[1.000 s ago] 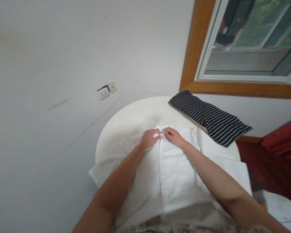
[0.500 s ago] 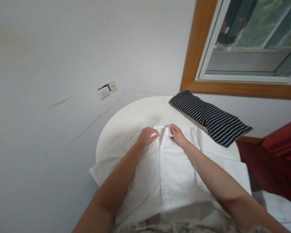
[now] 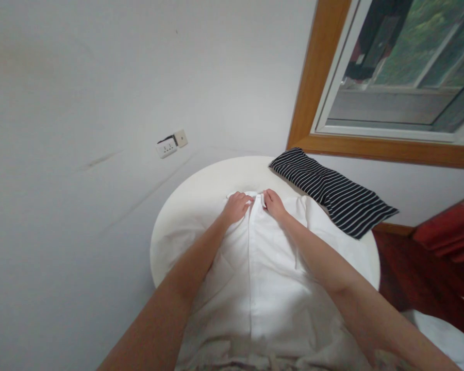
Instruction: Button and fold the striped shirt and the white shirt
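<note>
A white shirt lies spread front-up on a round white table, its button placket running down the middle. My left hand grips the collar area at the shirt's far end, fingers curled into the cloth. My right hand sits right beside it, pinching the other side of the collar. The two hands are almost touching over the placket.
A folded black-and-white striped cloth lies on the table's far right edge under a wood-framed window. A wall socket is on the white wall at left. Dark red floor and a red object are at right.
Both hands have pushed the shirt's collar end farther across the table, away from me. The shirt front now lies smoother and its side parts are drawn in.
</note>
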A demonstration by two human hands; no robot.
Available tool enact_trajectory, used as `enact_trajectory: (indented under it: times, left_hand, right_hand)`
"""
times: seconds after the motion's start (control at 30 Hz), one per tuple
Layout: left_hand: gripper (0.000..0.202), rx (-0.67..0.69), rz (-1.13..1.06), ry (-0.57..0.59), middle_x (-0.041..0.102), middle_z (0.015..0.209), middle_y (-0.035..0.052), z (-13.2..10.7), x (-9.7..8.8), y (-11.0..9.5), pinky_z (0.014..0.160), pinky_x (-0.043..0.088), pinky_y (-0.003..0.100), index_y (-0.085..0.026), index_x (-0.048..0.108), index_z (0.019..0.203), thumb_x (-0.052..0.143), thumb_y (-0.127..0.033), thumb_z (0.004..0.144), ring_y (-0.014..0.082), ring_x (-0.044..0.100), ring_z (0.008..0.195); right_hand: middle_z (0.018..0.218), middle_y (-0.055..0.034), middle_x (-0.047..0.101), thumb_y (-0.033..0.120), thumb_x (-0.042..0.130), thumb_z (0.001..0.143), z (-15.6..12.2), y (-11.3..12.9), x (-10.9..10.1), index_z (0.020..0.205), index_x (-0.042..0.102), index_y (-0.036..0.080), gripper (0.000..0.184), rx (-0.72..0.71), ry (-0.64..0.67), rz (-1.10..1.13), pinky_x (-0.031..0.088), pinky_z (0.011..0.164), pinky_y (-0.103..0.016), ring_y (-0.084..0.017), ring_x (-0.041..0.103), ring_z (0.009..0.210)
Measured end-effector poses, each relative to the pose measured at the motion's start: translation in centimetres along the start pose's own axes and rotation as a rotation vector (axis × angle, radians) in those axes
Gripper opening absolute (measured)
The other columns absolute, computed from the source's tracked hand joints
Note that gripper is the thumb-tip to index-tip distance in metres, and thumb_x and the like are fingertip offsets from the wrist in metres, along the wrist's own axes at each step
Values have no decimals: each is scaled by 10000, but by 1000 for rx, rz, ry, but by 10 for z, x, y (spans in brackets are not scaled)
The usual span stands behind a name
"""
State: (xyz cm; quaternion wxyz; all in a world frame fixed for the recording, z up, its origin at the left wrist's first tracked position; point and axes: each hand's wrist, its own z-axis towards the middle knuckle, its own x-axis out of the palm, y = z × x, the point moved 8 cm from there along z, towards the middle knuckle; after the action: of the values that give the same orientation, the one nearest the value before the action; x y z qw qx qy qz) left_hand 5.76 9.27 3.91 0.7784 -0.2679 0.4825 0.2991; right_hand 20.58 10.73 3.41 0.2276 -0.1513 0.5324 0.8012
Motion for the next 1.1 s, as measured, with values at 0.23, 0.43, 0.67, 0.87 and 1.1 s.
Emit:
enact_trajectory:
  times: [0.23,0.43,0.67,0.87,1.1]
  left_hand:
    - [260,-78,195,1,617,1000,97,39,7,32,873,392,400,-203,632,1071,454,-176,884,274,492,1030]
    - [231,-73,274,-53,592,1021,119,49,-4,22,945,358,447,-193,628,1029,460,-162,875,297,475,1082]
    - [450,-360,-176,-319,575,1072,92,8,-9,31,948,433,409,-202,546,1103,433,9,722,233,528,1070]
    - [394,-443,-397,-353,596,975,69,-17,11,39,905,487,385,-190,537,1017,429,19,701,193,586,958]
    - [359,-322,-305,-239,636,1015,73,-12,10,26,977,436,416,-184,550,985,496,11,689,212,589,1008]
  right_hand:
    - [1435,-167,379,302,513,884,-22,61,16,1368,431,159,511,-226,194,-434,370,1031,-402,-263,412,1271]
    - [1390,-87,489,140,402,897,-52,53,32,1399,463,246,517,-258,351,-594,380,993,-391,-245,450,1214]
    - [1416,-63,467,158,430,890,-32,33,37,1415,455,300,544,-337,344,-557,342,993,-411,-249,422,1198]
    - [1404,-55,468,209,463,904,-30,33,41,1262,599,302,394,-366,351,-565,334,986,-416,-246,406,1197]
    - [1258,-88,545,195,455,925,-29,34,39,1162,622,236,293,-366,304,-558,362,954,-377,-236,443,1122]
